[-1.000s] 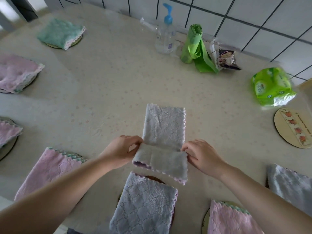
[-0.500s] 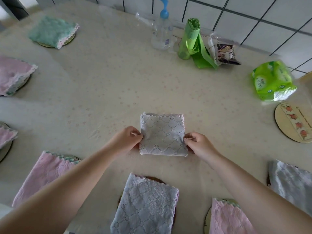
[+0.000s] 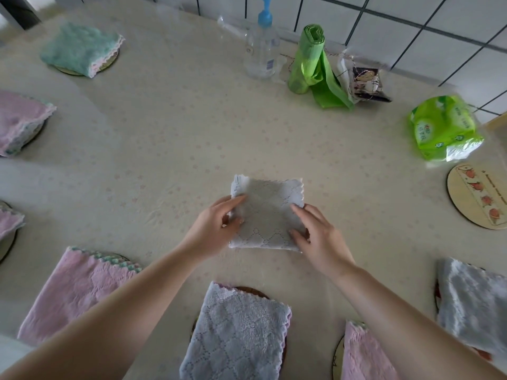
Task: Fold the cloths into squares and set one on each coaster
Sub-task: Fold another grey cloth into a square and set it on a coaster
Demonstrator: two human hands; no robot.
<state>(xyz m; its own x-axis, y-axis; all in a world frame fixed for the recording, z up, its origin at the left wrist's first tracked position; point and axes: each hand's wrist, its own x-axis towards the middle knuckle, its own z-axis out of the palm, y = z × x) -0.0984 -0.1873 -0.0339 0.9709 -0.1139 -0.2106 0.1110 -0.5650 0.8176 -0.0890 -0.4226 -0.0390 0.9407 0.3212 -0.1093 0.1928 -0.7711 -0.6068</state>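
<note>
1. At the middle of the cream patterned surface (image 3: 164, 149), a pale grey quilted microfibre cloth folded to a near square (image 3: 267, 212) is lying flat, just ahead of both hands.
2. The left hand (image 3: 214, 229) is pinching the cloth's left edge, fingers on top, thumb seemingly tucked under.
3. The right hand (image 3: 315, 234) is gripping the right edge likewise; the cloth is sitting between the two hands, touching both.
4. A bare round wooden coaster printed with fruit (image 3: 477, 198) is lying well off to the right, nearer the right hand.
5. Judgement: the carry is going to run rightward, slightly away; being near square, the cloth is offering no long axis to align.
6. The other coasters in view are carrying folded cloths.
</note>
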